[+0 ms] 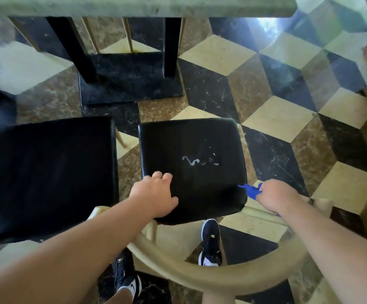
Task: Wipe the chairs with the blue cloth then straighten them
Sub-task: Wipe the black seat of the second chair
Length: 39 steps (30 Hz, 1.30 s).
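Observation:
Two chairs with black padded seats stand side by side in front of me. The right chair (191, 145) has a white squiggly smear on its seat and a curved pale wooden backrest (200, 275) close to my body. The left chair (48, 174) shows only its seat. My left hand (154, 197) rests on the near left corner of the right chair's seat, fingers bent over the edge. My right hand (274, 197) is at the seat's near right corner, closed around the blue cloth (251, 189), of which only a small piece sticks out.
A stone-topped table (134, 6) with black legs and a black base plate (132, 84) stands just beyond the chairs. The floor is patterned in cream, brown and black tiles. My two dark sneakers (210, 242) stand under the backrest. Other furniture edges show at the far left and right.

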Tool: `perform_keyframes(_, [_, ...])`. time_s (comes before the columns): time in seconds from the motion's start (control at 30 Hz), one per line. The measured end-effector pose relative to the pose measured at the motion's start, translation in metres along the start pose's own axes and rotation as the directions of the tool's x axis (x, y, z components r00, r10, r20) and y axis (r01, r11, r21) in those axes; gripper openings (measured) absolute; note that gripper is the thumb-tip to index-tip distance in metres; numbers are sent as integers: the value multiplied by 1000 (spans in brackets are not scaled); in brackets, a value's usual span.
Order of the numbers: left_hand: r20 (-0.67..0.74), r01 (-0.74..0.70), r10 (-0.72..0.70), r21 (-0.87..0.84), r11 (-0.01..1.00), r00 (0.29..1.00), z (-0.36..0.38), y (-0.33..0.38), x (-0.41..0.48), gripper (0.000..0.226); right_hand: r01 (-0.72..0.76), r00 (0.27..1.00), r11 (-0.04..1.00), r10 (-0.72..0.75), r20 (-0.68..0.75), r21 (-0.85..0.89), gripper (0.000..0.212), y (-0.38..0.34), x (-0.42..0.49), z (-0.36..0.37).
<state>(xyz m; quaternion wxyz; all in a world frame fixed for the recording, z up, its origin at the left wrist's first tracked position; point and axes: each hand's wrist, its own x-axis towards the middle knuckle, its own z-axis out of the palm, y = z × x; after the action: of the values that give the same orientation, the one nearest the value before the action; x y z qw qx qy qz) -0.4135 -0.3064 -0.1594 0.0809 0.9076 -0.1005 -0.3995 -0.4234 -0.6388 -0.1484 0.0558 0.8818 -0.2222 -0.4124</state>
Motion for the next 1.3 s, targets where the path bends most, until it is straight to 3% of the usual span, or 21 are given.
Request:
perform_keyframes(0.07, [-7,80,-81,-61,995,997,0,-9,24,82,-6,1000,971,8,-6,238,16,-7,21,-2])
perform_keyframes(0.23, [13,242,-242,-70,968,970,7,-32,80,88,90,980,816,29,-196,571,16,-31,78,-14])
perform_keyframes(0.4, [-38,237,-239,-49,970,970,27,-38,128,91,239,943,628,30,-330,740,20,-70,119,-12])
perform_keyframes(0.47, [-74,231,-233,-45,972,970,38,-42,147,92,285,929,597,18,-368,750,29,-85,130,-6])
perform_keyframes(0.63, [-253,204,-212,-60,977,944,67,-63,181,98,317,922,652,-42,-384,689,45,-117,155,16])
perform_keyframes(0.9, [-428,86,-111,-76,993,897,103,-87,205,102,345,875,645,41,-482,682,45,-156,181,27])
perform_keyframes(1.07, [-501,3,-116,-221,975,858,116,-91,212,104,386,823,670,61,-565,634,44,-188,190,28])
perform_keyframes(1.3, [-505,-18,-116,-252,968,855,120,-94,216,107,516,739,700,-73,-670,494,39,-253,183,27])
